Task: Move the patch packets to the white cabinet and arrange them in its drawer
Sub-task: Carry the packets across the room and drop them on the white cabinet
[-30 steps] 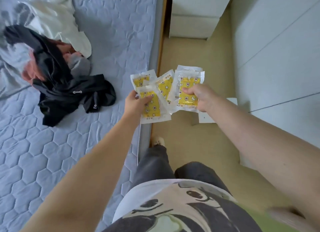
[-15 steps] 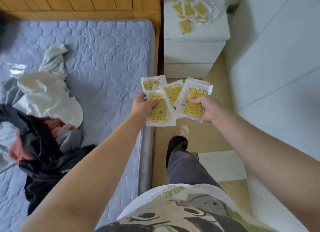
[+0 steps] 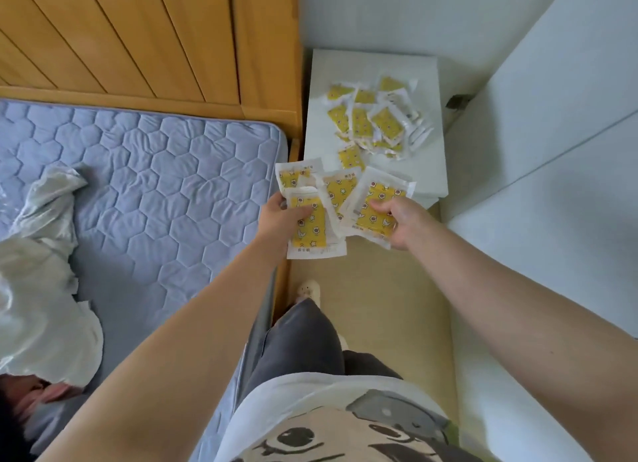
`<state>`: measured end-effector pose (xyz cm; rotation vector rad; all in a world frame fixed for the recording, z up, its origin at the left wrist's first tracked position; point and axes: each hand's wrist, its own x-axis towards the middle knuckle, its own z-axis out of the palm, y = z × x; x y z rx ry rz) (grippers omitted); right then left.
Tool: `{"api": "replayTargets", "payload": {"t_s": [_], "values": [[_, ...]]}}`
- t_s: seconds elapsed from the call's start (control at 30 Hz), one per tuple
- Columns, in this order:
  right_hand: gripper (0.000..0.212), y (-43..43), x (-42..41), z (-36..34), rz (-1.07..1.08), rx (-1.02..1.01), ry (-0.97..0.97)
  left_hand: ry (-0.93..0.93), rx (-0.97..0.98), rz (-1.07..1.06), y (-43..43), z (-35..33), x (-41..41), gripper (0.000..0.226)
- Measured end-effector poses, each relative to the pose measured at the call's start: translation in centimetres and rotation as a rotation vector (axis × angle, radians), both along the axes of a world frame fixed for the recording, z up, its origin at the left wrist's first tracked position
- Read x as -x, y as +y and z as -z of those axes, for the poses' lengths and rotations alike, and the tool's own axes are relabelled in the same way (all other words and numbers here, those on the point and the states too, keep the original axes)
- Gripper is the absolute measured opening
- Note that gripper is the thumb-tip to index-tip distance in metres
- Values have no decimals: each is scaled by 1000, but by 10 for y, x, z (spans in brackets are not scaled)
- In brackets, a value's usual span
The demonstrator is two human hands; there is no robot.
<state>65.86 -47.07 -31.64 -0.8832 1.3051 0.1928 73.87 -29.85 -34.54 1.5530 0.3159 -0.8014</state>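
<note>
Yellow patch packets lie heaped — overlapping — on the white cabinet.

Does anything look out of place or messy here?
Yes: patch packets lie in a loose, overlapping heap on the white cabinet top, at mixed angles, not in a drawer. Crumpled clothing is strewn on the mattress.

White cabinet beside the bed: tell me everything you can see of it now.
The white rectangular cabinet is seen from above, standing in the corner with the wooden headboard at its left side and white walls behind and right. Its flat top looks smooth and matte. A loose pile of yellow-and-white patch packets lies on it. The fan of packets held in front hides part of its near edge. No drawer shows open; the front is barely visible.
</note>
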Motion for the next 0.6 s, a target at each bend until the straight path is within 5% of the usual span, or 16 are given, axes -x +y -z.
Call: {"api": "replayTargets", "payload": {"t_s": [0.6], "values": [[37, -225, -193, 107, -61, 249, 213, -81, -305, 358, -238, 109, -222, 35]]}}
